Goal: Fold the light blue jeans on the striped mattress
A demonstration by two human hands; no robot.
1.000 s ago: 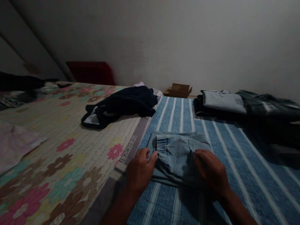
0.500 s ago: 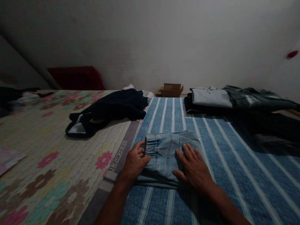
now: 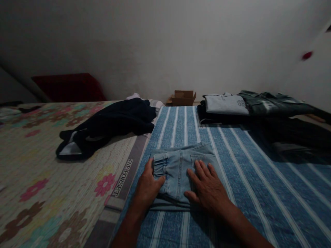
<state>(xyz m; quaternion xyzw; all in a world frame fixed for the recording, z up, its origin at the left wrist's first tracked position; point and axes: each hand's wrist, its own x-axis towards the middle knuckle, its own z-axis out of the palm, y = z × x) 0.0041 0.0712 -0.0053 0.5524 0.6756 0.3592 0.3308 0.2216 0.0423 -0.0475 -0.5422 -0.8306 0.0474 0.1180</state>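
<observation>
Blue striped blanket (image 3: 258,179) was spread over right part of bed. Floral sheet (image 3: 51,179) was laid at left, lettered grey border (image 3: 124,177) between them. Dark garment (image 3: 108,125) was heaped on floral sheet, near border. Folded clothes (image 3: 240,106) were stacked at far right. Open cardboard box (image 3: 182,97) was set against wall. Red cushion (image 3: 67,88) was seen far left.

Folded jeans (image 3: 181,165) are laid on the striped blanket (image 3: 258,193), pressed between the left hand (image 3: 148,186) and right hand (image 3: 208,187). A crumpled garment (image 3: 113,122) is seen behind-left, stacked clothes (image 3: 245,105) behind-right, a cardboard box (image 3: 182,98) between them.
</observation>
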